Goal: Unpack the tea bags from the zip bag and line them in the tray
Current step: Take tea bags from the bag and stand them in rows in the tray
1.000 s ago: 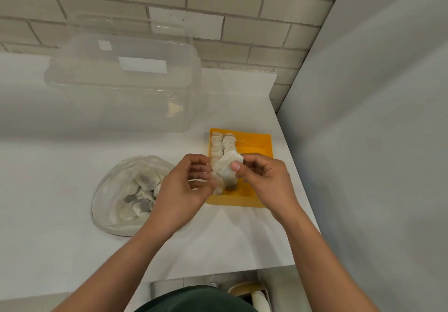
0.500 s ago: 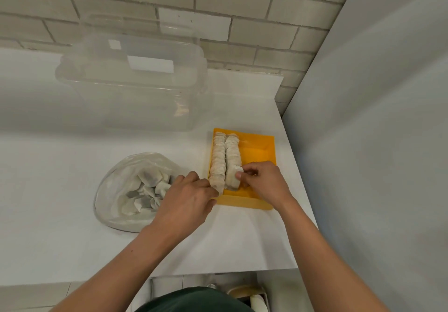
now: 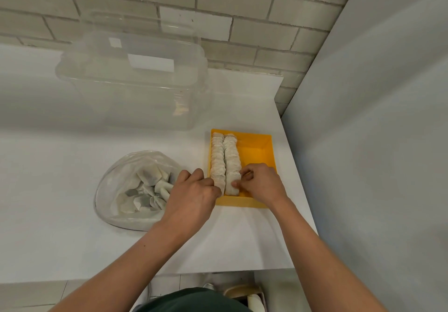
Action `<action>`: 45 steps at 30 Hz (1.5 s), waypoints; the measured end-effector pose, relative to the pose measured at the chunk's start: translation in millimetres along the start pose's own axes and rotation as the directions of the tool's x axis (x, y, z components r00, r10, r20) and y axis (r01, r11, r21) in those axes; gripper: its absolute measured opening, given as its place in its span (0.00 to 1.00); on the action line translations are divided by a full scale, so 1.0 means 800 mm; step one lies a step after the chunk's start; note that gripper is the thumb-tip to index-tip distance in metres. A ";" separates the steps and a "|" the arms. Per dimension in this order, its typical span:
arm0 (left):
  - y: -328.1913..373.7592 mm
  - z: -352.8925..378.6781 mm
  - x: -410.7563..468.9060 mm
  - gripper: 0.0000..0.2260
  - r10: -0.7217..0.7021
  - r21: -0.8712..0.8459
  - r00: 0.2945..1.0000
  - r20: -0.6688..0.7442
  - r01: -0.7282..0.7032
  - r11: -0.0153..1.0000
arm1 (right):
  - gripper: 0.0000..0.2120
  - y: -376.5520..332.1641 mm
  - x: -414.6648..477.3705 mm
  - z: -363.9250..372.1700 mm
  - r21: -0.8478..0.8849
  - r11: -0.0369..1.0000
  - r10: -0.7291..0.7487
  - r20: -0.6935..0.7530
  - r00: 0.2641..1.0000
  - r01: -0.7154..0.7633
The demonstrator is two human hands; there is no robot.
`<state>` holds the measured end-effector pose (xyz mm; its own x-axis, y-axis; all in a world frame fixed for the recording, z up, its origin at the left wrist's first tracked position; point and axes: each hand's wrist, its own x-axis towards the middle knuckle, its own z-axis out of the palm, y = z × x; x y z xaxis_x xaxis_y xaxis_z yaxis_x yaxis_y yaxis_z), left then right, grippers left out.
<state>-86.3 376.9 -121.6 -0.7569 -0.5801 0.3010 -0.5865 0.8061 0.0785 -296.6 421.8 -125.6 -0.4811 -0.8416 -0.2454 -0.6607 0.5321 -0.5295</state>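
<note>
An orange tray (image 3: 257, 151) sits on the white counter near the right wall. Two rows of white tea bags (image 3: 225, 158) stand in its left half. My right hand (image 3: 260, 183) pinches the nearest tea bag (image 3: 232, 188) at the front of the right row. My left hand (image 3: 194, 195) is at the tray's front left corner, fingers curled against the front end of the left row; its fingertips are hidden. A clear zip bag (image 3: 135, 188) with several loose tea bags lies open to the left of the tray.
A large clear plastic box (image 3: 135, 81) with a lid stands at the back of the white counter (image 3: 72, 239). A grey wall (image 3: 375, 141) runs close along the tray's right side. A brick wall is behind. The counter's front edge is near my body.
Both hands came down from above the tray with tea bags. The right hand has set its bag at the front of the right row; the left hand moved to the left row's front end.
</note>
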 end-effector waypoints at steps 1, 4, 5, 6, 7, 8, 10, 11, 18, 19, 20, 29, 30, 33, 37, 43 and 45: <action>0.000 0.000 0.000 0.11 0.001 0.001 1.000 0.001 -0.001 1.000 | 0.17 -0.001 0.000 -0.002 -0.029 0.999 0.022 0.017 1.000 -0.022; 0.000 0.000 0.001 0.11 0.002 0.006 1.000 -0.002 -0.002 1.000 | 0.20 -0.007 0.000 -0.003 -0.154 0.985 0.091 0.111 0.990 -0.073; 0.000 0.001 0.001 0.10 0.008 0.004 1.000 -0.004 -0.008 1.000 | 0.19 -0.008 0.000 -0.003 -0.182 0.980 0.099 0.132 0.986 -0.074; 0.000 0.001 0.000 0.10 0.016 0.001 1.000 -0.010 -0.016 1.000 | 0.18 -0.011 0.001 -0.002 -0.196 0.978 0.103 0.139 0.985 -0.074; -0.001 0.001 0.000 0.10 0.021 -0.002 1.000 -0.017 -0.021 1.000 | 0.17 -0.014 0.000 -0.001 -0.203 0.976 0.101 0.136 0.986 -0.072; -0.001 0.001 0.000 0.10 0.026 -0.006 0.999 -0.022 -0.026 1.000 | 0.17 -0.017 0.000 -0.001 -0.208 0.976 0.097 0.129 0.987 -0.068; -0.001 0.001 0.000 0.10 0.043 -0.022 0.999 -0.025 -0.043 0.999 | 0.16 -0.020 0.000 0.002 -0.208 0.976 0.094 0.121 0.988 -0.068; -0.001 -0.001 -0.001 0.09 0.054 -0.037 0.998 -0.028 -0.055 0.998 | 0.16 -0.020 -0.001 0.003 -0.202 0.977 0.098 0.120 0.988 -0.072; -0.019 -0.045 -0.022 0.10 -0.022 -0.318 0.989 -0.149 -0.026 0.948 | 0.11 -0.025 -0.009 -0.004 0.004 0.996 0.088 0.054 0.995 -0.089; -0.027 -0.054 -0.027 0.12 -0.075 -0.365 0.984 -0.161 0.011 0.931 | 0.12 -0.029 -0.010 -0.004 0.022 0.996 0.089 0.069 0.994 -0.091; -0.038 -0.063 -0.033 0.13 -0.134 -0.404 0.975 -0.176 0.053 0.913 | 0.14 -0.032 -0.010 -0.002 0.041 0.995 0.087 0.091 0.992 -0.091; -0.155 -0.095 -0.096 0.10 -0.610 -0.467 0.792 -0.029 0.529 0.708 | 0.20 -0.074 -0.050 -0.003 0.091 0.996 0.022 -0.211 0.977 -0.003; -0.160 -0.093 -0.099 0.11 -0.610 -0.479 0.791 0.040 0.551 0.684 | 0.19 -0.092 -0.065 -0.001 0.146 0.985 -0.049 -0.262 0.964 0.090; -0.171 -0.086 -0.101 0.12 -0.561 -0.439 0.801 0.211 0.590 0.677 | 0.12 -0.154 -0.106 0.024 0.276 0.882 -0.316 -0.257 0.913 0.382; -0.182 -0.072 -0.098 0.17 -0.471 -0.354 0.814 0.338 0.574 0.738 | 0.11 -0.195 -0.119 0.076 0.046 0.850 -0.526 0.135 0.840 0.525; -0.188 -0.075 -0.090 0.33 -0.332 -0.428 0.887 0.322 0.449 0.784 | 0.10 -0.187 -0.102 0.099 -0.363 0.896 -0.262 0.035 0.965 0.256; -0.185 -0.079 -0.087 0.35 -0.293 -0.470 0.913 0.285 0.399 0.787 | 0.09 -0.196 -0.094 0.098 -0.382 0.904 -0.229 -0.052 0.972 0.192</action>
<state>71.7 305.2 -94.4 -0.6012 -0.7989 -0.0192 -0.6286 0.4580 0.6286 -111.1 394.5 -87.8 -0.3463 -0.9351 -0.0756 -0.9100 0.3544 -0.2152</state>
